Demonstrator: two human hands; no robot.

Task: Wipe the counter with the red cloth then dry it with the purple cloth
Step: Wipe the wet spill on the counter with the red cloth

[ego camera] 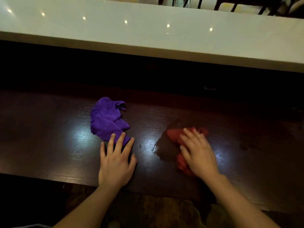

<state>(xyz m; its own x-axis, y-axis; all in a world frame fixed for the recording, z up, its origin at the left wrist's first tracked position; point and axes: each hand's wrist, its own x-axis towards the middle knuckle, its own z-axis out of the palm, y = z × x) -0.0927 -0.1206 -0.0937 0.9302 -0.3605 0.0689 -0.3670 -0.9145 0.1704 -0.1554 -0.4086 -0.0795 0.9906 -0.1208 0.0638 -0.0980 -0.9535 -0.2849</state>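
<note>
A crumpled red cloth [174, 134] lies on the dark wooden counter [49, 137], right of centre. My right hand [197, 152] presses flat on it with straight fingers, slightly blurred. A wet smear [166, 148] shows on the wood just left of the red cloth. A bunched purple cloth [107, 119] lies left of centre. My left hand [116, 162] rests flat on the counter, its fingertips touching the near end of the purple cloth.
A raised white bar top [148, 35] runs across the back, above a dark recess. Chair legs [197, 2] stand beyond it. The counter's near edge runs just under my wrists. Bare wood stretches far left and far right.
</note>
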